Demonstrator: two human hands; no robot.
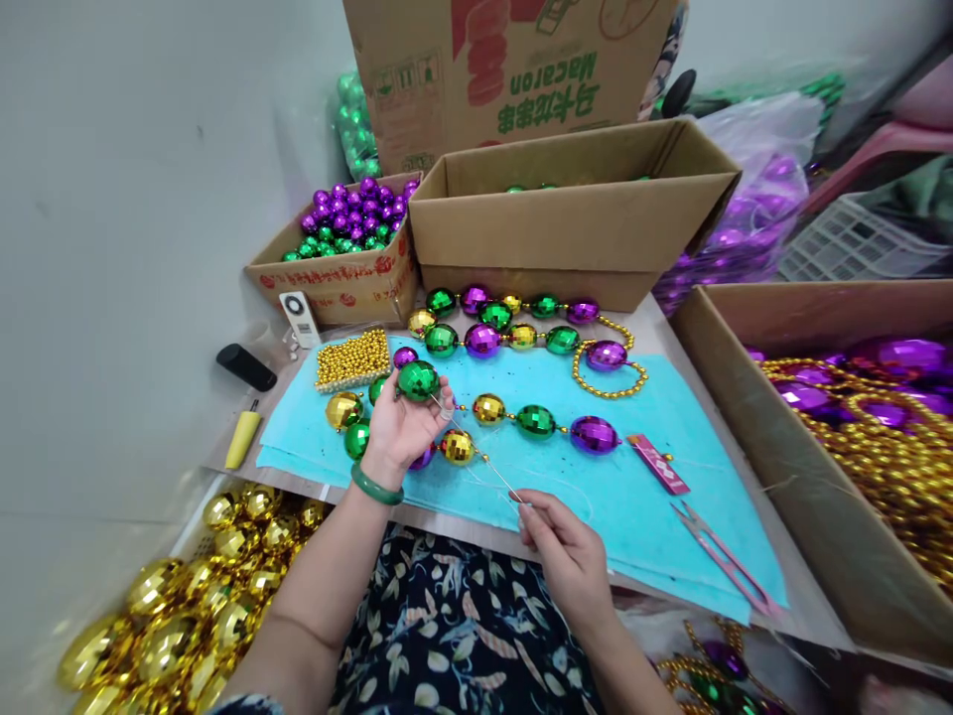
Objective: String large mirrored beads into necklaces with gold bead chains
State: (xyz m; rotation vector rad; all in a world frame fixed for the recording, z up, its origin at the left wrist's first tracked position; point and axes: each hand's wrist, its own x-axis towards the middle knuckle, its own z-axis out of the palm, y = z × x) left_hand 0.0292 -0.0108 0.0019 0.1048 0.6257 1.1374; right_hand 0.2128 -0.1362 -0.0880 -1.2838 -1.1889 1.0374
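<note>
My left hand, palm up with a green bangle at the wrist, holds a shiny faceted green bead in its fingers. A long thin needle slants from near that bead down to my right hand, which pinches its lower end. Under and around my left hand lies a loop of large beads, among them a gold bead and a green bead. The strand runs right through another green bead to a purple bead, by a pink packet.
Pink-handled thread snips lie on the blue cloth. A finished-looking strand with small gold beads lies farther back. Boxes stand behind and at right. A tray of gold beads and a yellow-handled tool sit at left.
</note>
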